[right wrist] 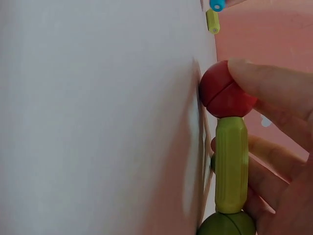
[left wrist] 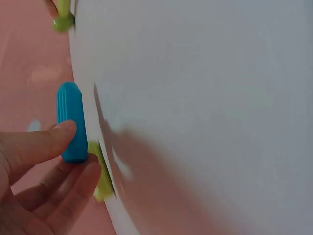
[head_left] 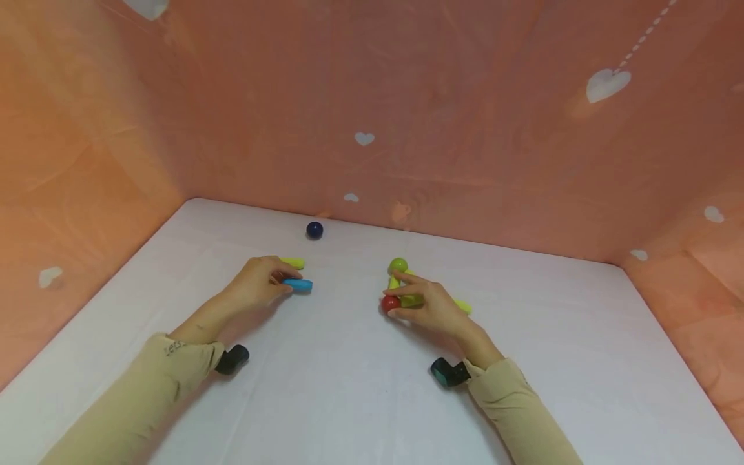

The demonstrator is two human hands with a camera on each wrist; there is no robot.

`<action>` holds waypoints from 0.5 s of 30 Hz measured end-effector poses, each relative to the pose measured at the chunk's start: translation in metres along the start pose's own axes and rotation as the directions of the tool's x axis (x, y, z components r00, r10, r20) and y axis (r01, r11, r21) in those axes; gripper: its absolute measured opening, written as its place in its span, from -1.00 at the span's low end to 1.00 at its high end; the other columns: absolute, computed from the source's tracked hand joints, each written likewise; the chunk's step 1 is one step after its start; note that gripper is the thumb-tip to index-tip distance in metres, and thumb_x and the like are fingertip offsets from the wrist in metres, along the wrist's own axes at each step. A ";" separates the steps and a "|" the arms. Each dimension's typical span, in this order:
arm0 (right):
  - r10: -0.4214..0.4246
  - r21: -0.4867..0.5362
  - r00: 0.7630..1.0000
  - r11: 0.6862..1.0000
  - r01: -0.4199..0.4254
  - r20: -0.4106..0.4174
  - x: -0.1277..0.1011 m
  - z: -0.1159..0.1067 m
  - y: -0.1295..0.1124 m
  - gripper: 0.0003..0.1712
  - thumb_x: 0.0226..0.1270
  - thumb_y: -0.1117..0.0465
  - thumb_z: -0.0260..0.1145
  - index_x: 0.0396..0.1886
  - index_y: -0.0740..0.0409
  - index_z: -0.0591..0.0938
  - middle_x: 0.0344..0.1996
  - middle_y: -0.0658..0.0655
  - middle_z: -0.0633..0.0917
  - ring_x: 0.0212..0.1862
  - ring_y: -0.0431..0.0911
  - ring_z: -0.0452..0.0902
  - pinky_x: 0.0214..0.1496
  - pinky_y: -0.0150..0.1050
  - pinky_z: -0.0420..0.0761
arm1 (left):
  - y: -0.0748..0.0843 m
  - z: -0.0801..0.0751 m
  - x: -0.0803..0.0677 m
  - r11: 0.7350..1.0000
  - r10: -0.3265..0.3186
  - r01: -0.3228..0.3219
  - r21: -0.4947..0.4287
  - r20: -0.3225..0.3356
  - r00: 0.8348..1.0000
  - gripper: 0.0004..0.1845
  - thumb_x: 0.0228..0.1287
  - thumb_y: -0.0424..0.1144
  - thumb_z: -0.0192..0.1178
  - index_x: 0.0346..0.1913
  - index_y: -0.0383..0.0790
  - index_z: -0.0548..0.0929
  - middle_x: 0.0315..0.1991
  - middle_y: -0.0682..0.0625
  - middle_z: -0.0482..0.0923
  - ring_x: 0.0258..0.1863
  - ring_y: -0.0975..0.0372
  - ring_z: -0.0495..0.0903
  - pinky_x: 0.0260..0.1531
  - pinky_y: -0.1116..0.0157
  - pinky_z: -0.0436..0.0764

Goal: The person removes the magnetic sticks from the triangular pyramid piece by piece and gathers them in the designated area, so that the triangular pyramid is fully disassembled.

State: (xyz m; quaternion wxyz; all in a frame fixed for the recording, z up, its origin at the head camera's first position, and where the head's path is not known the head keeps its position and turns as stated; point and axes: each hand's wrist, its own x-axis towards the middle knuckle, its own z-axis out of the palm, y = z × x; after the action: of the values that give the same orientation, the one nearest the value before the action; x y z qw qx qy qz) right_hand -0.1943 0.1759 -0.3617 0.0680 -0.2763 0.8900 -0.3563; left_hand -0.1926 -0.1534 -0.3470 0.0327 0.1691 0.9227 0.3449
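White tabletop [head_left: 360, 387], pink heart-print walls [head_left: 465, 129]; left fingers [left wrist: 34, 144] pinch blue rod [head_left: 299, 284], right fingers [right wrist: 274, 85] clamp red ball [head_left: 390, 303].

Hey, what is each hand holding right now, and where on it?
The left hand pinches the blue stick near one end. The right hand grips the stick-and-ball structure, thumb on its red ball, fingers behind the green stick.

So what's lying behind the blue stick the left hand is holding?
A yellow-green stick lies just behind the blue stick, partly covered by the left hand. Farther back, a dark blue ball sits near the wall.
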 end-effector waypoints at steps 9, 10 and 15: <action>-0.006 0.026 1.000 1.000 0.005 0.023 -0.002 0.003 -0.006 -0.61 0.12 0.20 0.46 0.00 0.11 0.70 0.37 0.18 0.39 0.43 0.18 0.18 0.38 0.16 0.23 | -0.015 -0.010 -0.001 0.999 -0.039 0.040 0.015 -0.038 0.999 -0.78 0.10 -0.52 0.27 -0.15 -0.43 0.71 -0.16 -0.34 0.62 -0.20 -0.05 0.63 -0.20 0.09 0.64; -0.009 0.028 1.000 1.000 0.008 0.022 -0.002 0.003 -0.006 -0.61 0.12 0.20 0.46 0.00 0.11 0.70 0.36 0.18 0.39 0.42 0.17 0.19 0.38 0.15 0.24 | -0.015 -0.011 0.000 0.999 -0.037 0.038 0.020 -0.037 0.999 -0.78 0.09 -0.52 0.28 -0.16 -0.43 0.71 -0.17 -0.34 0.62 -0.22 -0.04 0.64 -0.21 0.10 0.64; -0.013 0.042 0.999 0.999 0.012 0.033 -0.003 0.004 -0.009 -0.60 0.12 0.20 0.46 0.00 0.10 0.70 0.37 0.17 0.39 0.42 0.16 0.19 0.38 0.15 0.24 | -0.017 -0.012 0.004 0.996 -0.069 0.071 0.047 -0.045 0.997 -0.77 0.07 -0.49 0.31 -0.16 -0.40 0.73 -0.20 -0.33 0.63 -0.25 -0.01 0.60 -0.24 0.13 0.60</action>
State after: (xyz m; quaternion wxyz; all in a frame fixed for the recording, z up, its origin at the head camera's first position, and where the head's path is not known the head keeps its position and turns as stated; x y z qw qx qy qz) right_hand -0.1862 0.1700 -0.3591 0.0864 -0.2862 0.8794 -0.3706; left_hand -0.2037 -0.1716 -0.3487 0.0206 0.1297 0.9368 0.3244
